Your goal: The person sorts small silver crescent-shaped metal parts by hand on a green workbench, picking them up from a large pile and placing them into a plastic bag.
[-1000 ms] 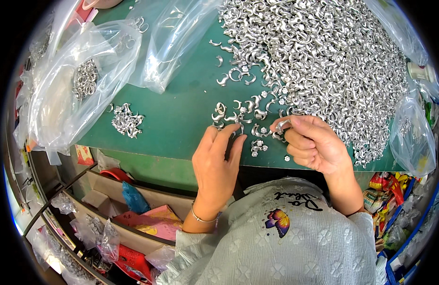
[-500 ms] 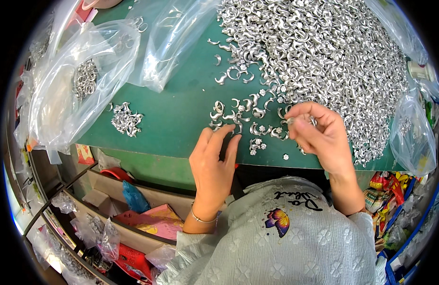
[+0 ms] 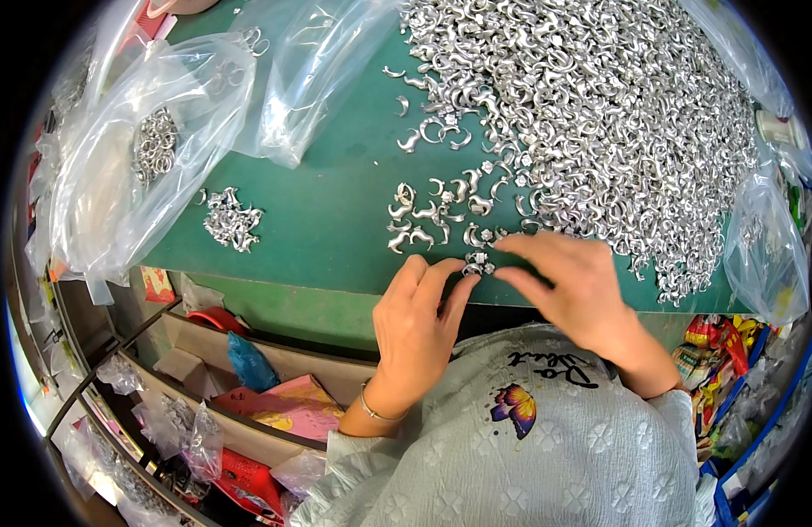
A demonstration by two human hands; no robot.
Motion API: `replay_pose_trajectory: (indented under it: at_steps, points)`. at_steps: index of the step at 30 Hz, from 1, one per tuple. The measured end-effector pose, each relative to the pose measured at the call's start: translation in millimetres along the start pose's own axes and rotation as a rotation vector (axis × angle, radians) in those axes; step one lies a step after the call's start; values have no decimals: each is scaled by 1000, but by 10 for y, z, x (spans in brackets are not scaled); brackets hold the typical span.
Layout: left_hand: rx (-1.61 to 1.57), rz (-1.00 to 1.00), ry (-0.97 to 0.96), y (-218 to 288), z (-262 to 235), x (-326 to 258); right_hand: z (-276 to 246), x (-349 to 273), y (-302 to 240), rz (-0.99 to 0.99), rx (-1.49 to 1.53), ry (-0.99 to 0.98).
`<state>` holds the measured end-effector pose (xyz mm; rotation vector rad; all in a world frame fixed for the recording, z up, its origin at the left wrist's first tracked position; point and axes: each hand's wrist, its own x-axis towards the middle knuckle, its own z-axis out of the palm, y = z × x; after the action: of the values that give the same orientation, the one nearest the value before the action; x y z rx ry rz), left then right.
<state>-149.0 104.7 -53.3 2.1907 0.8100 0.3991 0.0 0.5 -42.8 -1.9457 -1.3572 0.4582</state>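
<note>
My left hand (image 3: 416, 316) is at the table's front edge, its thumb and forefinger closed on a small curved silver ring piece (image 3: 470, 269). Just beside its fingertips lie small flower-shaped silver pieces (image 3: 480, 259); whether they touch the ring piece I cannot tell. My right hand (image 3: 571, 285) faces it from the right, thumb and forefinger apart around the flower pieces, gripping nothing visible. Loose curved pieces (image 3: 421, 235) are scattered beyond my left hand. A large heap of similar silver pieces (image 3: 599, 114) covers the right and far side.
The green table (image 3: 336, 211) carries a small silver pile (image 3: 233, 218) at left. Clear plastic bags (image 3: 195, 105) lie at the far left, one holding rings (image 3: 157, 147). Another bag (image 3: 766, 255) hangs at the right edge. An open drawer (image 3: 182, 338) sits below left.
My right hand has come down and left from the heap's edge, its pinch now opened. My left hand has shifted right and nearer, leaving the curved pieces, so the hands almost meet.
</note>
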Motion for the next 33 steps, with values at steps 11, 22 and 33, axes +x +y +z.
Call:
replay_pose_trajectory:
  at_steps: [11, 22, 33]
  points:
    - [29, -47, 205, -103, -5, 86, -49, -84, -44, 19, -134, 24]
    - [38, -60, 108, 10, 24, -81, -169, -314, 49, 225, -250, 66]
    - [21, 13, 113, 54, 58, 49, -132, -490, 162, 209, -293, 142]
